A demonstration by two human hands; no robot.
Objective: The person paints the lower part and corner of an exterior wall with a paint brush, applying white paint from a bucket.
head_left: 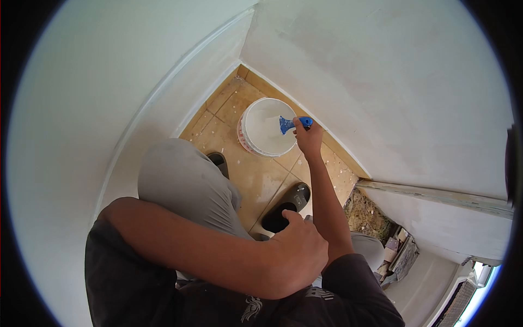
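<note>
My right hand (309,137) grips a blue-handled brush (287,125) over the right side of a white bucket (249,136). The brush's pale end points into the bucket, against white material inside. Reddish marks show on the bucket's outer side, and it stands on the tiled floor. Across my lap, my left hand (298,248) is closed with its fingers curled; whatever it may hold is hidden. It lies near my right knee, just below a dark slipper (289,207).
White walls (381,82) meet in a corner behind the bucket. Tan tiles (250,185) carry white specks. A second dark slipper (219,163) is at left. Beyond a sill (436,197) at right lie rough ground and a pile of broken pieces (396,253).
</note>
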